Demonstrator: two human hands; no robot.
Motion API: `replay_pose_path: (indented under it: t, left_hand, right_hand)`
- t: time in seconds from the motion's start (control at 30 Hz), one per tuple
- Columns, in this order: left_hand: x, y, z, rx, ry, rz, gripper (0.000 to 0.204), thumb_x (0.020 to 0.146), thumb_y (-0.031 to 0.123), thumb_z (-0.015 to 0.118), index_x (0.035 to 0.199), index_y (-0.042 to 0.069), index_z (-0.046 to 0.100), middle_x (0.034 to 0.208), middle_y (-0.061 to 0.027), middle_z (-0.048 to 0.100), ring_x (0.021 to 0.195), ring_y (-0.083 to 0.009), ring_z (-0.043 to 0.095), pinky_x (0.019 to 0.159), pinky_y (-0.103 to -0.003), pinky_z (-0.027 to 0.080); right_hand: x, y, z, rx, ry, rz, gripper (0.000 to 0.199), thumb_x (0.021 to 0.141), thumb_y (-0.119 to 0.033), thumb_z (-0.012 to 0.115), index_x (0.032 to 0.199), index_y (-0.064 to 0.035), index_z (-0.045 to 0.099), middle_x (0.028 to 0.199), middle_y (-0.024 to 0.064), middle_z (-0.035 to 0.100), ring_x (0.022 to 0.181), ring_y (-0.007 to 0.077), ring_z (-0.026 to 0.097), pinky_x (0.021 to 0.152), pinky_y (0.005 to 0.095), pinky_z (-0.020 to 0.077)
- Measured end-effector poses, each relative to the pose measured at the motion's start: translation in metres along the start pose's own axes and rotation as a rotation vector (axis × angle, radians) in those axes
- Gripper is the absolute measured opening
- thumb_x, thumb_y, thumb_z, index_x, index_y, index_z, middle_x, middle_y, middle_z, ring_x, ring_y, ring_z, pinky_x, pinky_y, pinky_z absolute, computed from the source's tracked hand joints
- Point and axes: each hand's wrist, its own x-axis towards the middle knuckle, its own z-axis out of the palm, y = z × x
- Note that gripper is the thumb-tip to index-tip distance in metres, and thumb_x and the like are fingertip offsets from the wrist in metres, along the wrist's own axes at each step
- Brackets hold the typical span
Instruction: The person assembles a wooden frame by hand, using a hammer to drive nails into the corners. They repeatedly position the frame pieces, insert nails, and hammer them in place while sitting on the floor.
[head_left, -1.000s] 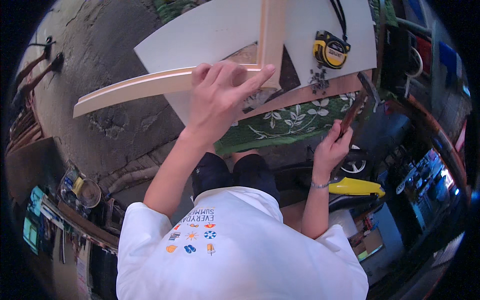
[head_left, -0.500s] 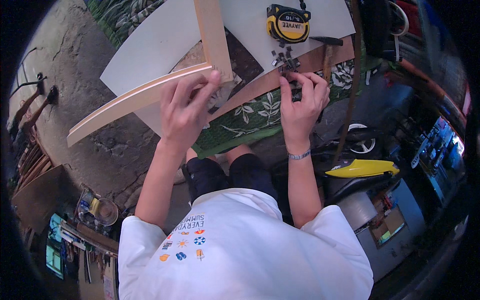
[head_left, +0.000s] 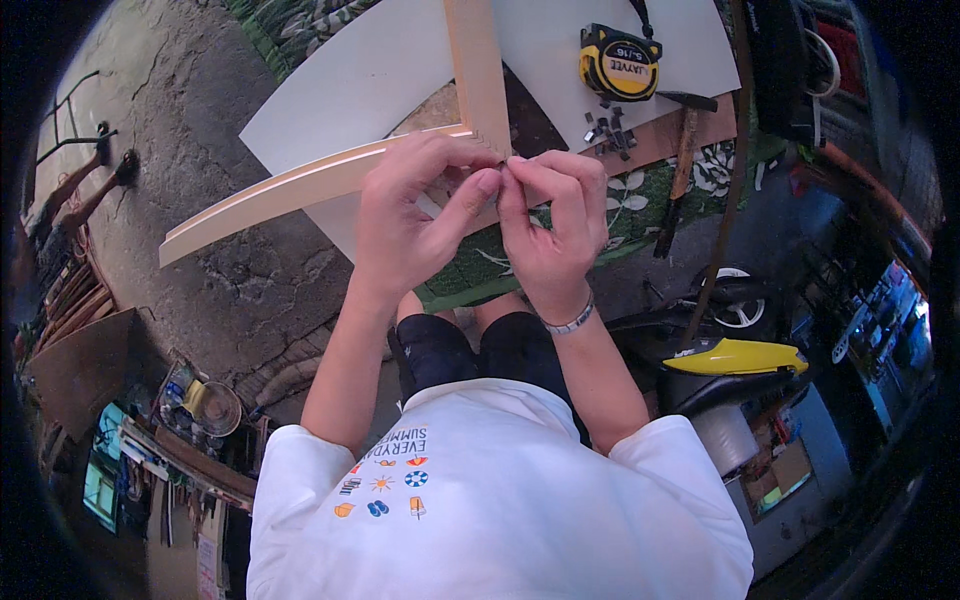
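Over the corner of a pale wooden frame (head_left: 477, 70), my two hands meet at the fingertips. My right hand (head_left: 556, 220) is closed in a pinch on a small dark metal piece (head_left: 503, 164), mostly hidden by the fingers. Facing it, my left hand (head_left: 415, 210) has its thumb and index finger curled in close; whatever lies at their tips is too small to make out. Just beyond the right hand lies a loose pile of small dark metal pieces (head_left: 610, 132). A yellow and black tape measure (head_left: 620, 62) rests above the pile, with a hammer (head_left: 685, 150) to its right.
White board (head_left: 340, 80) and a brown board (head_left: 705, 124) lie under the frame, over a green leaf-patterned cloth (head_left: 470, 272). The frame's left end juts past the board. A motorcycle with a yellow panel (head_left: 740, 357) stands at the right; a cracked concrete floor (head_left: 180, 120) stretches left.
My right hand has moved left from the pile of metal pieces to meet my left hand at the frame corner. The view has shifted, so the boards and tools sit further right.
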Motion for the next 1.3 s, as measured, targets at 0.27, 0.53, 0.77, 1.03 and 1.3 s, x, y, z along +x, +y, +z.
replay_pose_path:
  t: [0.27, 0.53, 0.77, 1.03, 1.3]
  left_hand:
    - [0.0, 0.0, -0.002, -0.058, -0.006, -0.034, 0.019, 0.09, 0.0, 0.078, 0.109, 0.001, 0.079, 0.103, -0.0074, 0.077, 0.092, -0.0129, 0.069, 0.081, -0.028, 0.054]
    - [-0.003, -0.002, 0.0, -0.076, 0.039, -0.089, 0.016, 0.089, -0.001, 0.079, 0.104, 0.002, 0.079, 0.098, -0.0035, 0.078, 0.09, -0.0106, 0.07, 0.082, -0.027, 0.056]
    - [0.001, -0.001, 0.002, 0.068, 0.068, 0.036, 0.017, 0.08, 0.002, 0.085, 0.095, 0.004, 0.077, 0.089, -0.0055, 0.075, 0.079, -0.0176, 0.068, 0.071, -0.03, 0.055]
    - [-0.001, -0.009, 0.009, 0.194, 0.108, 0.11, 0.017, 0.079, 0.002, 0.082, 0.094, 0.006, 0.075, 0.087, -0.0064, 0.071, 0.082, -0.0244, 0.066, 0.073, -0.037, 0.052]
    - [-0.006, -0.022, 0.02, 0.499, 0.173, 0.297, 0.021, 0.076, 0.005, 0.082, 0.095, 0.011, 0.075, 0.091, -0.0032, 0.067, 0.085, -0.0248, 0.065, 0.078, -0.038, 0.049]
  right_hand:
    - [0.0, 0.003, 0.007, 0.041, 0.011, -0.047, 0.033, 0.081, 0.002, 0.083, 0.109, -0.0088, 0.071, 0.101, 0.0065, 0.066, 0.089, 0.0255, 0.063, 0.077, 0.0377, 0.05]
    - [0.014, -0.003, -0.006, 0.239, -0.09, 0.21, 0.025, 0.085, 0.001, 0.081, 0.108, -0.0053, 0.074, 0.103, 0.0091, 0.067, 0.088, 0.0229, 0.065, 0.075, 0.0331, 0.0543]
    - [0.016, 0.009, -0.014, 0.212, -0.21, 0.233, 0.016, 0.086, -0.007, 0.081, 0.101, -0.0086, 0.076, 0.1, 0.0064, 0.067, 0.091, 0.0225, 0.064, 0.081, 0.036, 0.0471]
    - [0.013, 0.012, -0.016, 0.132, -0.211, 0.233, 0.016, 0.087, -0.011, 0.081, 0.102, -0.0112, 0.077, 0.097, 0.0049, 0.067, 0.09, 0.0228, 0.063, 0.082, 0.0362, 0.0433]
    - [-0.002, 0.026, -0.034, 0.012, -0.218, 0.273, 0.017, 0.089, -0.009, 0.078, 0.105, -0.0083, 0.074, 0.096, 0.0069, 0.067, 0.088, 0.0249, 0.064, 0.081, 0.0386, 0.0457]
